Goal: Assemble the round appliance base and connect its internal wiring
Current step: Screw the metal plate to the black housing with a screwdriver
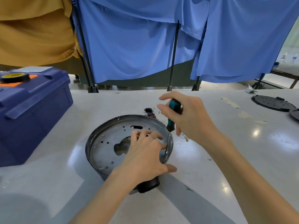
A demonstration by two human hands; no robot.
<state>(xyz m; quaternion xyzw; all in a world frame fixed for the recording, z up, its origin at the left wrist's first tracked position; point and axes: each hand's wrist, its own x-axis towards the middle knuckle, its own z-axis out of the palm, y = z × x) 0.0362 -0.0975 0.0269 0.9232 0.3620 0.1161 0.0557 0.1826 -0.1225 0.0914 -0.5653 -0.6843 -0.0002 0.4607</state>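
Right hand (189, 117) around tilted screwdriver (171, 123)

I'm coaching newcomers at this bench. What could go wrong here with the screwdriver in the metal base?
1. The screwdriver tip works beside the fingers of the left hand; a slip could jab them.
2. The right hand drives it near the rim of the round base, which might tip or slide on the smooth table.

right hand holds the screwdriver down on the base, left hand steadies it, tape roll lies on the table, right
No: the head view shows the tape roll on top of the toolbox, not on the table. The right hand does hold the screwdriver down on the base, and the left hand steadies it.
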